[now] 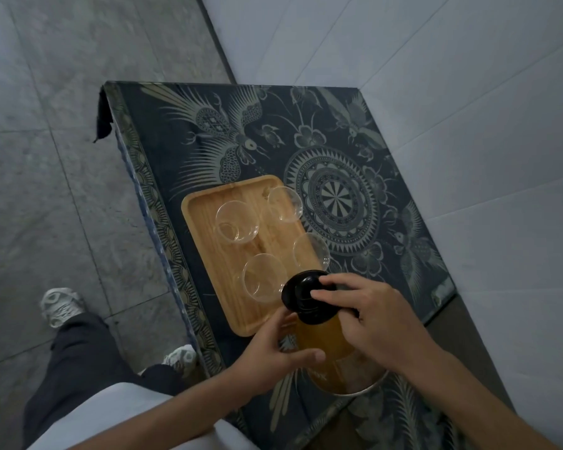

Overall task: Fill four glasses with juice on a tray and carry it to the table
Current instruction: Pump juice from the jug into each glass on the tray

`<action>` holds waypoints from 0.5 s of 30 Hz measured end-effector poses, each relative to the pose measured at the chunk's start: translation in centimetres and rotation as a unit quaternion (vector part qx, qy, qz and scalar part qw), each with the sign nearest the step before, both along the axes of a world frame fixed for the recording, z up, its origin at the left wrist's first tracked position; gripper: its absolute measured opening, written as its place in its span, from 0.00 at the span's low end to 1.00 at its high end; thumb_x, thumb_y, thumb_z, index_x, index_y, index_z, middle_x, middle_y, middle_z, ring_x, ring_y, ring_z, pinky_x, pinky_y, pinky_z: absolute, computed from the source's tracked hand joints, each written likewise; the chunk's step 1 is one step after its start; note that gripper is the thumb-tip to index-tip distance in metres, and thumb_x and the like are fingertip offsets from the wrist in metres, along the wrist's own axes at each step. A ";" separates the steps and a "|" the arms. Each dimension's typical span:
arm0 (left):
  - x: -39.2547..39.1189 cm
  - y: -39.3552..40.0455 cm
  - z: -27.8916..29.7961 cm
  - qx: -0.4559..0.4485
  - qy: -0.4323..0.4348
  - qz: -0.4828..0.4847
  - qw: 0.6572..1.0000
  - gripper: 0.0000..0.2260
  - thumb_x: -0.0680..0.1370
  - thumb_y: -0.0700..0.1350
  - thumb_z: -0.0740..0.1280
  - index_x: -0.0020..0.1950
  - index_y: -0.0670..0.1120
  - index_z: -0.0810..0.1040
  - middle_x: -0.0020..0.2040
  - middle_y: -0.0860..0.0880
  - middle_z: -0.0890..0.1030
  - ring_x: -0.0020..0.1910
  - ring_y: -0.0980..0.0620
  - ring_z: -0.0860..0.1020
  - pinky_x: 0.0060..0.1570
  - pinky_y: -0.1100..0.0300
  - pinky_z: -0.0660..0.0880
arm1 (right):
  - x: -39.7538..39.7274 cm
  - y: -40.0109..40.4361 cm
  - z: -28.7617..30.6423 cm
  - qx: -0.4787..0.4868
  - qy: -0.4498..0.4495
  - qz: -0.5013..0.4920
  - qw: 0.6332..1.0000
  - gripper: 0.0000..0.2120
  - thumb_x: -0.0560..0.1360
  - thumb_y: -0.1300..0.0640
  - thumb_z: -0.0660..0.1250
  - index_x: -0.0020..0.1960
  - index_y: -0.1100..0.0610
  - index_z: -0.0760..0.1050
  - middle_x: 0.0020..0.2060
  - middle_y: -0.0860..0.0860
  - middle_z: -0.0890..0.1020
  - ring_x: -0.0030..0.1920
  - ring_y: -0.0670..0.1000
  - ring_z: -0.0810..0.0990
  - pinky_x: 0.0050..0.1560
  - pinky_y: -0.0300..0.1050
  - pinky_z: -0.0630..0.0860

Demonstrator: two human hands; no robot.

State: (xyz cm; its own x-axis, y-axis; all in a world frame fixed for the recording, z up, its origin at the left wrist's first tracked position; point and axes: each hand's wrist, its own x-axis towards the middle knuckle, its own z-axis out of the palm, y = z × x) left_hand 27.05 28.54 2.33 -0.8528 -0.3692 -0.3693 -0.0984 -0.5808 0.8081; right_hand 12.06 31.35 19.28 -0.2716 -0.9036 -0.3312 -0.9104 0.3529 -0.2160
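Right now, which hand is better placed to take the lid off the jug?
Right hand: its fingers already sit on the black lid, while the left hand holds the juice jug by its body, likely steadying it.

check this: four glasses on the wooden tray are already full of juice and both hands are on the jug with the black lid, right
Not quite. The head view shows the four glasses on the tray empty, not full. The rest holds: the left hand holds the jug and the right hand grips its black lid.
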 end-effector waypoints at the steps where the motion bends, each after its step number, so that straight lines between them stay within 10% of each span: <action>1: -0.1 -0.1 0.1 0.001 0.000 -0.003 1.000 0.36 0.70 0.49 0.82 0.74 0.64 0.69 0.69 0.62 0.78 0.68 0.65 0.75 0.63 0.66 0.75 | 0.0 -0.2 0.1 0.006 0.004 0.002 1.000 0.25 0.71 0.58 0.60 0.61 0.40 0.84 0.65 0.39 0.81 0.59 0.43 0.82 0.56 0.48 0.83; 6: -0.1 -0.5 0.3 0.004 -0.002 -0.011 1.000 0.36 0.70 0.51 0.82 0.71 0.67 0.68 0.66 0.66 0.78 0.63 0.73 0.74 0.55 0.75 0.74 | 0.0 -1.2 0.4 0.039 0.007 0.011 0.999 0.25 0.71 0.57 0.59 0.61 0.40 0.84 0.65 0.38 0.80 0.57 0.42 0.82 0.55 0.49 0.82; 15: -0.3 -1.3 1.1 0.016 0.000 -0.013 1.000 0.37 0.68 0.56 0.82 0.71 0.68 0.67 0.64 0.68 0.77 0.67 0.65 0.75 0.66 0.58 0.76 | 0.0 -2.5 1.0 0.075 0.016 0.021 0.997 0.25 0.72 0.56 0.58 0.62 0.39 0.83 0.66 0.37 0.79 0.58 0.42 0.81 0.56 0.48 0.81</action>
State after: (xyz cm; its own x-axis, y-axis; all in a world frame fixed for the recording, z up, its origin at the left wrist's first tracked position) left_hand 26.70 27.28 3.42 -0.8617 -0.3357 -0.3806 -0.1134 -0.6036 0.7892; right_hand 12.09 28.88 20.32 -0.2479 -0.8548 -0.4559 -0.9304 0.3413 -0.1340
